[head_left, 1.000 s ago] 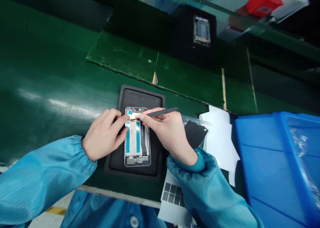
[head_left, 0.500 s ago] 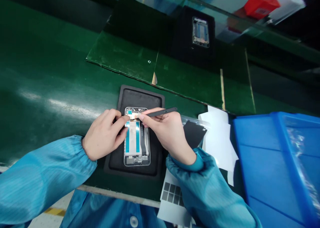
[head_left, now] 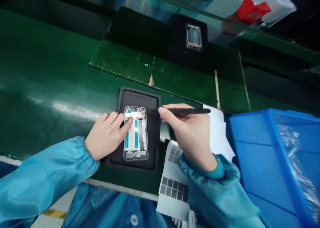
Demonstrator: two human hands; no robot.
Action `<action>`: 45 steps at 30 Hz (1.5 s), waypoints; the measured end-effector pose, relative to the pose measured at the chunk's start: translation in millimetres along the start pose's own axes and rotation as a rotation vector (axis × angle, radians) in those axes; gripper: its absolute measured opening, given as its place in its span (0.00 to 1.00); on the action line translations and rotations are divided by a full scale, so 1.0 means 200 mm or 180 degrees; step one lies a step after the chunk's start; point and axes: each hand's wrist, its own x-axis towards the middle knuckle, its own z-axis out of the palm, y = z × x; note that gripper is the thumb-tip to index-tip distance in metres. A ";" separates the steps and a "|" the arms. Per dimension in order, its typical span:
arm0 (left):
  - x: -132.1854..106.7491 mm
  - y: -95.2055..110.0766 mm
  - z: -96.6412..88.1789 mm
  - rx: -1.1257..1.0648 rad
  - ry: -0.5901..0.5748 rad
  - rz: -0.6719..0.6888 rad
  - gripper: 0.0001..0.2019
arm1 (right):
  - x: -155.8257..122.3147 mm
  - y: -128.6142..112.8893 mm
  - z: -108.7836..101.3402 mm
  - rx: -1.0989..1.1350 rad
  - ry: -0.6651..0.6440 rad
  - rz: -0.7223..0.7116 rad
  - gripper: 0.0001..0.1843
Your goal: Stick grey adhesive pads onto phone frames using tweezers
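Left hand (head_left: 107, 136) and right hand (head_left: 190, 131) are both over the work from this head-worn view. The left is half-curled, not closed around anything, its index fingertip (head_left: 128, 123) pressed on the upper part of the phone frame (head_left: 135, 133). The right is closed on a pair of black tweezers (head_left: 190, 111), gripping them between thumb and fingers, with the tips reaching left just beside the frame's right edge, over the mat and not touching the frame.

And look at that phone frame: it lies flat and lengthwise in the middle of a black rubber mat (head_left: 152, 138), open side up, with a bright silver rim. Two teal strips run down a pale panel, a dark ribbon runs along the right side, and a metallic band with a small teal square crosses the top.

Around it, a sheet of grey squares (head_left: 173, 188) sits below the right wrist, white paper (head_left: 217, 131) lies just beyond the right hand, and a blue plastic bin (head_left: 257, 148) stands at the right, all on a green bench mat (head_left: 50, 71).
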 end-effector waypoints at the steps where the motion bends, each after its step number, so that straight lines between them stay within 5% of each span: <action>1: 0.00 0.00 0.00 -0.0010 0.0021 -0.0017 0.18 | -0.01 0.00 -0.04 -0.0038 0.0077 -0.0022 0.10; 3: -0.01 -0.01 0.00 -0.0155 0.0149 -0.0205 0.17 | -0.05 0.01 -0.13 -0.0085 0.0202 -0.0025 0.10; 6: -0.04 -0.01 0.01 -0.0540 0.0280 -0.1045 0.20 | -0.11 0.06 -0.25 -0.0028 0.0403 -0.0050 0.10; 9: -0.06 0.00 0.00 -0.0637 -0.0292 -0.1755 0.17 | -0.14 0.16 -0.35 0.0144 0.0677 -0.0082 0.11; 12: -0.06 -0.02 -0.02 -0.0440 -0.0976 -0.1991 0.12 | -0.10 0.30 -0.43 0.0349 0.1033 -0.0104 0.13; 14: -0.08 -0.07 -0.05 -0.0404 -0.1096 -0.2097 0.12 | -0.06 0.40 -0.47 0.0471 0.1223 -0.0108 0.14; 19: -0.18 -0.29 -0.18 -0.0342 -0.1076 -0.2339 0.11 | 0.02 0.55 -0.54 0.0713 0.1372 0.0060 0.17; 24: -0.29 -0.51 -0.32 0.0220 -0.0873 -0.2707 0.07 | 0.01 0.55 -0.56 0.0701 0.1308 -0.0124 0.16; 28: -0.24 -0.55 -0.40 0.0932 -0.0489 -0.2850 0.12 | 0.00 0.53 -0.56 0.0924 0.1267 -0.0220 0.15; 32: 0.10 -0.37 -0.41 0.0978 -0.0165 -0.2355 0.11 | -0.01 0.54 -0.54 0.0885 0.1187 -0.0369 0.14; 37: 0.88 0.03 -0.22 0.0059 -0.0359 -0.0987 0.12 | -0.05 0.54 -0.53 0.0640 0.1285 -0.0543 0.11; 41: 1.42 0.24 -0.02 -0.0121 -0.0370 -0.0615 0.17 | -0.07 0.55 -0.51 0.0723 0.1377 -0.0754 0.08; 45: 1.70 0.31 0.11 -0.0017 -0.0356 -0.0701 0.19 | -0.07 0.56 -0.50 0.0746 0.1391 -0.0999 0.05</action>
